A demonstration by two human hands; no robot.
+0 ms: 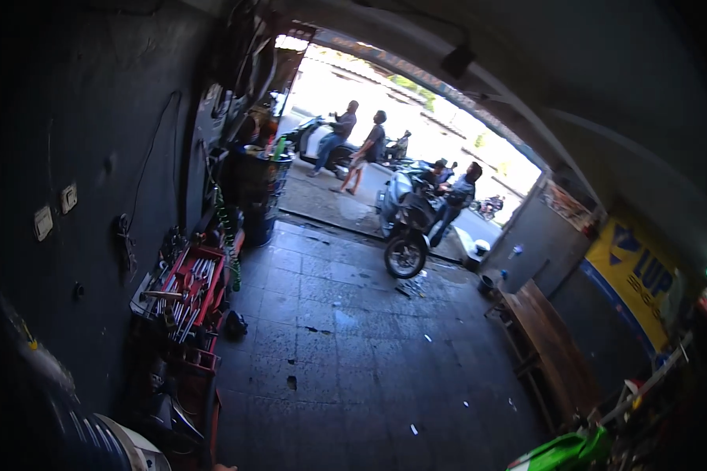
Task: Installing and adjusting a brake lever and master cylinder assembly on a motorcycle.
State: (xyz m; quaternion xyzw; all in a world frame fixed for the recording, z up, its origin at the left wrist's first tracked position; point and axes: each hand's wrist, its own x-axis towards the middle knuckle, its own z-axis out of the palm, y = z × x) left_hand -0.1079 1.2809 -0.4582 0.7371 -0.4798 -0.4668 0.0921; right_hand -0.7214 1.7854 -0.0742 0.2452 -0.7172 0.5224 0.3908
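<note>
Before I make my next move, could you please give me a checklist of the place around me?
1. Tools kept in the red tray: ok, many lie inside.
2. Floor free of loose bits: not ok, small white scraps lie on it.
3. Entrance unobstructed: not ok, a motorcycle stands there, with a person beside it.
4. Wooden bench away from the middle of the floor: ok, it stands at the right side.
5. Your grip: cannot tell, only a fingertip, probably of the left hand, shows at the lower edge.

Had dark grey, flat wall [94,157] at left, grey tiled floor [346,369] at centre, brown wooden bench [546,337] lower right; caught bright daylight [416,118] upper centre.
</note>
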